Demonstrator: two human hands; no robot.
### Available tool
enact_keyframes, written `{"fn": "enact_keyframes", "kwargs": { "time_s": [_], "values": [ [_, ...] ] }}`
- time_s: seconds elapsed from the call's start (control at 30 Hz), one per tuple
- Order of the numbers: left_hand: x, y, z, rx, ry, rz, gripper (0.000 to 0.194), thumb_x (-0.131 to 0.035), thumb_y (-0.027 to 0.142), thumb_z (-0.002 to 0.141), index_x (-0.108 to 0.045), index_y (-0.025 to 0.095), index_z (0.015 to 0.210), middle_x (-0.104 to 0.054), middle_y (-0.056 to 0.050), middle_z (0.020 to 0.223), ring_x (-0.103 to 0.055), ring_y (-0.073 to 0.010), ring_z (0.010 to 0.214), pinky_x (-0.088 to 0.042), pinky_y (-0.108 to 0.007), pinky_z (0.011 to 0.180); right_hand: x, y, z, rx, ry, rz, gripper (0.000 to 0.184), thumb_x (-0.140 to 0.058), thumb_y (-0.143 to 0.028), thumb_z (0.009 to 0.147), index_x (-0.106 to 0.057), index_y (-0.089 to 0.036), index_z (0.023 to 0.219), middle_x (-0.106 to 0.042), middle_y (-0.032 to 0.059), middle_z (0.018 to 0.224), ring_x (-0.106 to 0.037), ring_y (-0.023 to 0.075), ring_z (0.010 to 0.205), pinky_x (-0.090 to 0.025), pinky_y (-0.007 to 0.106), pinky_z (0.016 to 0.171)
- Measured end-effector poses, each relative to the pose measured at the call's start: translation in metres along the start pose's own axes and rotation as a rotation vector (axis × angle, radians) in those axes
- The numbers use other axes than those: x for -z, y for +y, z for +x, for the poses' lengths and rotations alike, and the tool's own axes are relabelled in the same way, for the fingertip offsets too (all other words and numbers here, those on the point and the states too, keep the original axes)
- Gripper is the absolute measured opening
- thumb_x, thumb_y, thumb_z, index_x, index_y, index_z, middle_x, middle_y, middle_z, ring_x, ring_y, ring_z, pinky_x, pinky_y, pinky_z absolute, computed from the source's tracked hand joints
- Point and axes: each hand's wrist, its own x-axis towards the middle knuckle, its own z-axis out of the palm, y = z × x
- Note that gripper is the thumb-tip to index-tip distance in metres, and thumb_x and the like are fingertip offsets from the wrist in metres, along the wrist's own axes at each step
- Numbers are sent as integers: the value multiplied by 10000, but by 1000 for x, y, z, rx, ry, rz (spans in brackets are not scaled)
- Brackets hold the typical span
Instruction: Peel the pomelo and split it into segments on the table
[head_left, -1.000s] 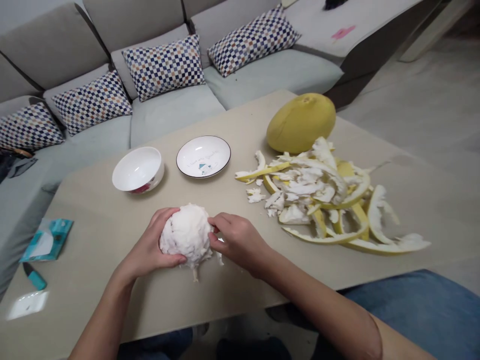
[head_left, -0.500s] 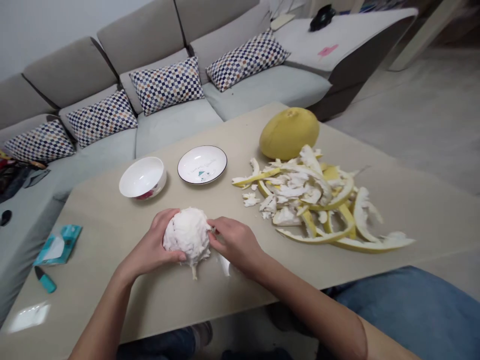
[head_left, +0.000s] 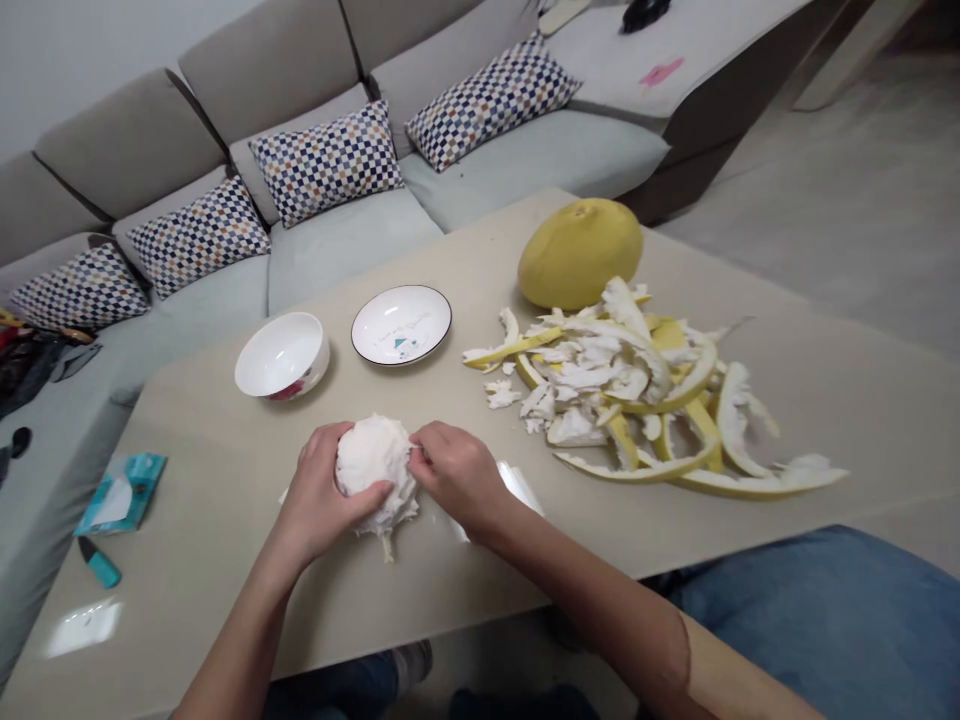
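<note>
A peeled pomelo [head_left: 379, 460], still covered in ragged white pith, is held just above or on the table near its front edge; I cannot tell which. My left hand [head_left: 322, 490] wraps round its left side, thumb across the front. At its right side, my right hand [head_left: 457, 475] pinches the pith with thumb and bent fingers; the pinched bit is mostly hidden. A stringy tail of pith hangs from the fruit's lower end. To the right lies a heap of yellow peel strips and white pith [head_left: 600, 375].
Behind the peel heap sits a whole yellow pomelo [head_left: 577, 255]. A white bowl [head_left: 281, 355] and a dark-rimmed plate [head_left: 401, 325] stand beyond my hands. At left lie a teal tissue pack [head_left: 124, 490] and a teal-handled knife [head_left: 99, 563]. A sofa [head_left: 352, 235] lines the table's far side.
My left hand has shifted round the pomelo, its thumb now higher across the front. My right hand has moved slightly left and up, staying at the fruit's right side. The view has tilted slightly.
</note>
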Motion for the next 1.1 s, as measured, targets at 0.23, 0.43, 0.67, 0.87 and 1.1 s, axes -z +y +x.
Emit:
{"fn": "enact_keyframes", "kwargs": {
  "time_s": [0.23,0.43,0.67,0.87,1.1],
  "values": [
    [7,-18,-7,-57,-47,-41,670,-733,431,730,-456,216,1302,-522,-117,1316,-509,-310,1252,-412,-477,1077,54,47,23,-157,192,4,138,-530,-142,867,-665,-173,872,-698,58,778,-641,192,698,-473,289,652],
    [12,-33,-6,-104,-95,-77,690,-748,449,737,-443,244,1322,-496,-108,1353,-498,-298,1280,-406,-460,1098,121,97,18,-142,322,-315,231,-523,-140,867,-715,-169,993,-736,134,981,-684,264,899,-530,392,825],
    [13,-33,-4,-133,-120,-69,686,-753,421,745,-429,267,1330,-478,-102,1378,-480,-303,1306,-407,-457,1101,119,82,7,-115,294,-351,229,-518,-210,930,-721,-168,1028,-711,172,1108,-647,336,1046,-489,526,923],
    [14,-32,-2,-179,-152,-69,712,-772,409,738,-413,273,1337,-464,-113,1385,-455,-314,1321,-372,-502,1124,60,1,6,85,-107,283,195,-518,-181,973,-690,-190,1063,-732,86,1024,-665,211,975,-543,356,873],
    [13,-31,-2,-186,-144,-62,719,-773,398,731,-416,267,1341,-469,-122,1397,-468,-319,1316,-378,-501,1124,40,-18,17,131,-315,183,132,-635,-226,923,-680,-169,1033,-689,100,1057,-662,195,908,-524,302,781]
  ]
}}
